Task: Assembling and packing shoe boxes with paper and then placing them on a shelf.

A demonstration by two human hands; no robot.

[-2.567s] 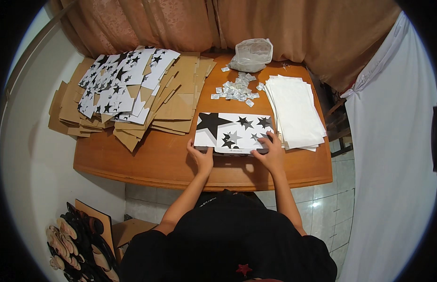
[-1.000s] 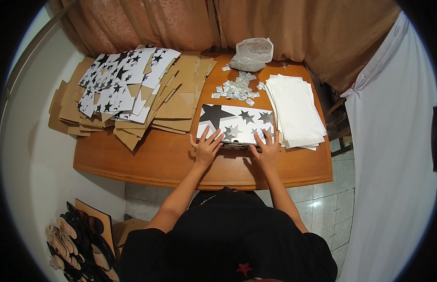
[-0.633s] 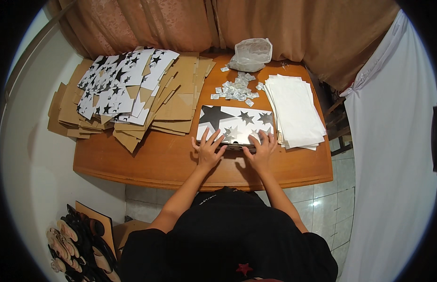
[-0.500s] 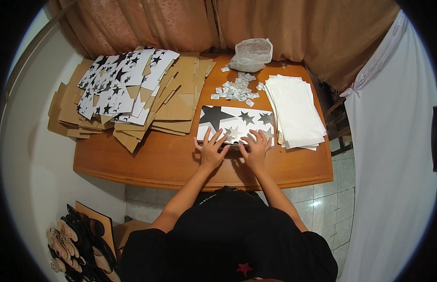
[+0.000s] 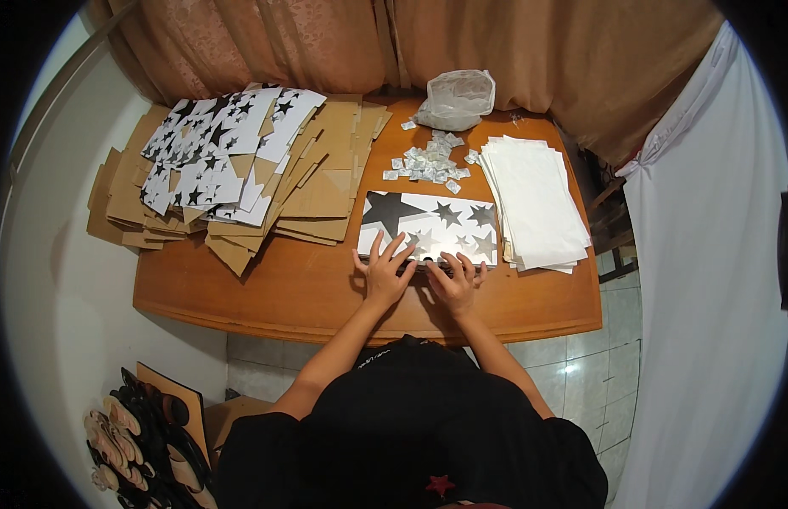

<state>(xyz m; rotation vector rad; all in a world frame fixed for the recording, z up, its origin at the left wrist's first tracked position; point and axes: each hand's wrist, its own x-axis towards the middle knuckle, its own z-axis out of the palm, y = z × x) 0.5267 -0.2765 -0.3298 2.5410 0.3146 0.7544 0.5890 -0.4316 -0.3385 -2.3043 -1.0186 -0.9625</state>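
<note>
Both hands, left hand [image 5: 384,273] and right hand [image 5: 453,281], are laid flat with fingers spread on the near edge of a white rectangular sheet printed with black stars [image 5: 430,226] on the wooden worktop [image 5: 292,293]. A stack of plain white sheets [image 5: 534,204] is seen just right of it, and small silvery packets [image 5: 428,159] are scattered behind.

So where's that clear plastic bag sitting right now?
In the head view, the clear plastic bag sits at the table's far edge, against the curtain, just beyond the scattered small packets and left of the white paper stack.

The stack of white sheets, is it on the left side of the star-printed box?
No, the stack of white sheets lies right of the star-printed box.
</note>
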